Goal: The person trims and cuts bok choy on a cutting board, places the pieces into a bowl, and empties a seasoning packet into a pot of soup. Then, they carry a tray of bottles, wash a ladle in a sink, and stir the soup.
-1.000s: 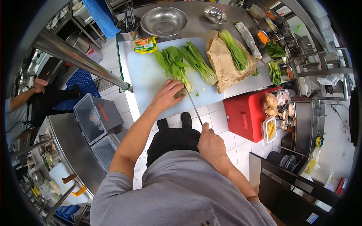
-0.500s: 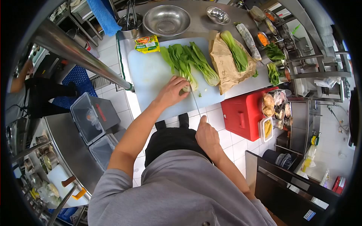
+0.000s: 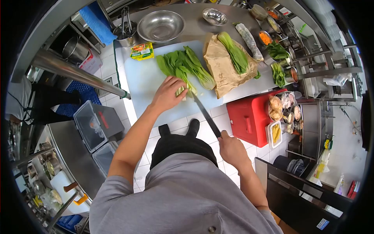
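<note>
My left hand point(image 3: 170, 93) is closed over the base of a leafy green bok choy point(image 3: 175, 64) on the pale blue cutting board point(image 3: 144, 89). In my right hand point(image 3: 233, 149) is the handle of a long knife point(image 3: 206, 116); its tip lies by the cut end of the stalks, just right of my left fingers, and its blade shows its flat side. A second bok choy point(image 3: 198, 70) rests beside the first one. Another green head point(image 3: 235, 54) lies on crumpled brown paper point(image 3: 220, 80) to the right of the board.
A yellow packet point(image 3: 142, 51) sits at the board's upper left. Behind are a perforated steel bowl point(image 3: 161, 26) and a small metal bowl point(image 3: 214, 16). A red box point(image 3: 247, 121) stands right of the board. Part of another person point(image 3: 43, 97) shows at far left.
My right hand has moved right, and the knife has turned to show its flat side. My left hand remains on the bok choy. The whole view has shifted slightly.
</note>
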